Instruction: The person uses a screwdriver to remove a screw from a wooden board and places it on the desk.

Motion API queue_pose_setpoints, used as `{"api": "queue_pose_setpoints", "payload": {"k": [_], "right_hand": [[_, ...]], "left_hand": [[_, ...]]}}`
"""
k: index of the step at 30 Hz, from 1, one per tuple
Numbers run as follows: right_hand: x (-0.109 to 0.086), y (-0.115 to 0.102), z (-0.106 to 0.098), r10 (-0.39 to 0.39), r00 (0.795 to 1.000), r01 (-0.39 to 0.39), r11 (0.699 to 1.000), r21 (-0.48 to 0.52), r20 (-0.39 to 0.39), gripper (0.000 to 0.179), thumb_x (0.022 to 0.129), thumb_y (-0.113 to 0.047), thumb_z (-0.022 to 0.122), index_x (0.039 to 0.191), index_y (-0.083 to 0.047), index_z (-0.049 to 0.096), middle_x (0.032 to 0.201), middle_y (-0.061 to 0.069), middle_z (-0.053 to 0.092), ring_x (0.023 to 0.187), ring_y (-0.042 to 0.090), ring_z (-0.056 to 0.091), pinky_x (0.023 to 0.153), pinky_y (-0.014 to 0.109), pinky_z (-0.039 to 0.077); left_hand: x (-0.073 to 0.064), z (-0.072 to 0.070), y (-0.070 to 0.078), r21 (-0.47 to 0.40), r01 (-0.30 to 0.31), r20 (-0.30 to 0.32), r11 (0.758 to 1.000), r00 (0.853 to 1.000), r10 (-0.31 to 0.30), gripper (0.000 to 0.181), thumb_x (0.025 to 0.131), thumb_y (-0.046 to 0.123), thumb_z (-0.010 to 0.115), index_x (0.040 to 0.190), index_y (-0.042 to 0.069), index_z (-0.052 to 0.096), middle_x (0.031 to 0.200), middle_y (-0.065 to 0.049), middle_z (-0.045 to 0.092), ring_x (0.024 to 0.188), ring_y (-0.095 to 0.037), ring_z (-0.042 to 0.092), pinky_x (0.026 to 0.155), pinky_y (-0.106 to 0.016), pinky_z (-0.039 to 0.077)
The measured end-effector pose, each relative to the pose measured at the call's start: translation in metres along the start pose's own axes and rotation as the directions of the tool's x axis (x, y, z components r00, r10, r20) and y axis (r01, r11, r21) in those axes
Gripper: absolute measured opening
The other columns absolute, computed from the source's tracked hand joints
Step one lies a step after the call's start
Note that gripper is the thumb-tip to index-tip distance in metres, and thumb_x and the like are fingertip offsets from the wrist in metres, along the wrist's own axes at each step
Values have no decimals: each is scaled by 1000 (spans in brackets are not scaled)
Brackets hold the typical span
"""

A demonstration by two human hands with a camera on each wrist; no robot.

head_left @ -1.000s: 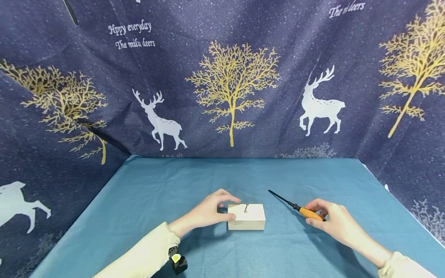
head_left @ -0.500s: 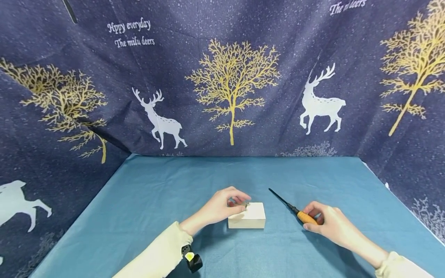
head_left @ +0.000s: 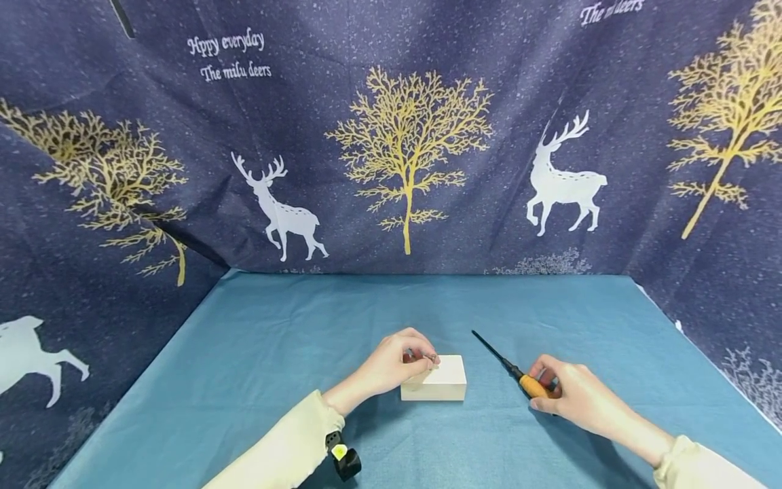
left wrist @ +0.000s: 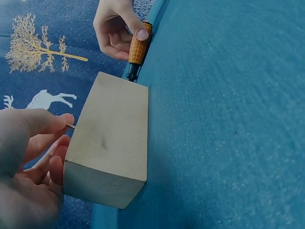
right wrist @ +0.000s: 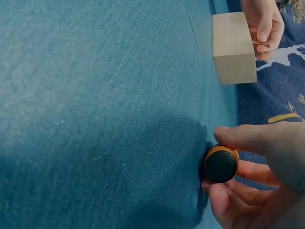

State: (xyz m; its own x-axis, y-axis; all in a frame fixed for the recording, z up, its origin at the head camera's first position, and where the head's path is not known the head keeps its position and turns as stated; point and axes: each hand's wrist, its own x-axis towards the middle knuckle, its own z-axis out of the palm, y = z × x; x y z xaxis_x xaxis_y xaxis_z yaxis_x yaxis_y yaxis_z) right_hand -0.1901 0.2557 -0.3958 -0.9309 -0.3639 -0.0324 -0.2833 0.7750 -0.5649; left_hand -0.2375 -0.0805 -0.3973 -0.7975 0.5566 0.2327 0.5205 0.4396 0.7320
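A pale wooden block sits on the blue cloth near the front middle. My left hand is over its left side, thumb and fingertips pinching a small screw that stands up from the block's top face. Most of the screw is hidden by the fingers; its thin shank shows in the right wrist view. To the right, my right hand holds a screwdriver by its orange handle, between thumb and fingers. The screwdriver's black shaft points to the back left, low over the cloth, its tip away from the block.
Blue cloth covers the table. Behind and at the sides hangs a dark blue curtain printed with deer and trees. A black wrist device is strapped at the left sleeve.
My left hand has moved right from the block's left edge to the screw and closed its fingertips on it. The right hand has shifted slightly left along the screwdriver's handle.
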Motion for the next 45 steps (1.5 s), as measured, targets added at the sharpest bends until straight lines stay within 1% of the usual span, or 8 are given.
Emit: {"api": "queue_pose_setpoints", "payload": {"k": [3, 11, 20, 27, 31, 36, 39, 45], "right_hand": [[1, -1, 0, -14, 1000, 14, 1000, -21, 3, 37, 79, -30, 82, 104, -13, 60, 87, -2, 65, 73, 0, 57, 57, 22, 47], [3, 0, -1, -46, 999, 46, 998, -38, 6, 36, 80, -29, 82, 103, -13, 60, 84, -4, 64, 71, -2, 55, 57, 22, 46], [4, 1, -2, -46, 999, 47, 998, -32, 26, 36, 80, -29, 81, 103, -12, 59, 84, -4, 65, 71, -2, 55, 56, 22, 46], [4, 0, -3, -43, 998, 44, 999, -24, 46, 36, 81, -28, 81, 104, -12, 59, 84, -3, 65, 69, -2, 55, 55, 22, 46], [4, 0, -4, -50, 997, 51, 998, -25, 50, 36, 81, -28, 81, 104, -11, 58, 83, -4, 65, 68, -2, 54, 55, 22, 46], [4, 0, -5, -82, 994, 83, 997, -11, 66, 35, 83, -26, 79, 105, -10, 57, 81, -5, 65, 64, -2, 55, 54, 21, 47], [5, 0, -6, -97, 992, 97, 995, 1, 81, 34, 85, -26, 77, 106, -8, 56, 78, -6, 65, 61, -2, 56, 54, 22, 47], [6, 0, -8, -99, 990, 100, 995, -4, 102, 34, 86, -25, 76, 106, -8, 56, 77, -5, 64, 60, -1, 56, 54, 22, 46]], "left_hand": [[0, 0, 0, 1, 14, -10, 1000, 1000, -14, 14, 95, 13, 65, 95, 20, 77, 104, 4, 66, 83, -4, 53, 68, -17, 47], [0, 1, 1, -9, 26, -30, 1000, 999, -26, 8, 93, 17, 69, 95, 20, 76, 102, 4, 66, 80, -2, 55, 69, -17, 48], [0, 4, 0, -26, 33, -57, 999, 998, -35, 5, 91, 22, 72, 93, 21, 76, 95, 4, 67, 80, -2, 57, 69, -17, 49], [0, 7, -2, -40, 28, -90, 999, 995, -31, 5, 91, 23, 72, 91, 18, 75, 90, 4, 70, 81, -2, 60, 71, -18, 50], [0, 8, -2, -55, 39, -108, 998, 993, -45, 5, 91, 22, 72, 91, 18, 75, 89, 4, 71, 81, -2, 60, 72, -18, 51], [-1, 8, -1, -74, 61, -128, 995, 989, -70, 4, 90, 22, 72, 92, 19, 75, 88, 5, 72, 81, -3, 61, 73, -18, 52], [-2, 8, 0, -75, 69, -139, 995, 987, -79, 3, 90, 22, 73, 91, 20, 76, 87, 5, 73, 80, -3, 62, 74, -18, 53], [-2, 9, 1, -66, 88, -153, 994, 983, -97, 3, 88, 22, 75, 90, 20, 76, 86, 4, 74, 80, -4, 64, 74, -18, 53]]}}
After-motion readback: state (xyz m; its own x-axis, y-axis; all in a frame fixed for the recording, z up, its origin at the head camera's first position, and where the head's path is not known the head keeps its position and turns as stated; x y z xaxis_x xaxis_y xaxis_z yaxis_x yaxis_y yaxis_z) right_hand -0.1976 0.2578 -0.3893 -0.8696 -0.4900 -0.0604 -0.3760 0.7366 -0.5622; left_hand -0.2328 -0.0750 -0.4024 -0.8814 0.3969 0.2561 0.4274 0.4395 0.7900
